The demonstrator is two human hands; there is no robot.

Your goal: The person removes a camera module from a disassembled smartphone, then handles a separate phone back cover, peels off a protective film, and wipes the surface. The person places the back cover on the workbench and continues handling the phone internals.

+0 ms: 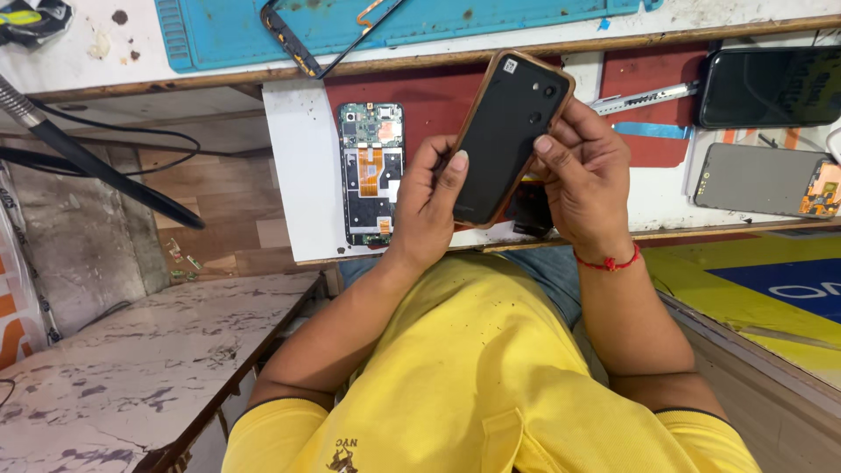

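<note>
Both hands hold a phone (506,140), back up, above the bench edge: left hand (427,206) grips its lower left side, thumb on the back; right hand (585,171) pinches the right edge. Likely light, stiff, smooth, so slippery; screen side fragile, best held by the rims. Screen face hidden. Behind, an opened phone (371,175) lies on a white board (293,175). Farther, blue mat (228,31), cut off.

Your left hand (431,200) and right hand (585,172) cover both long edges of the phone back cover (511,131). The dark phone (771,85) runs off the right edge; the black frame (326,35) gets cut at the top.
</note>
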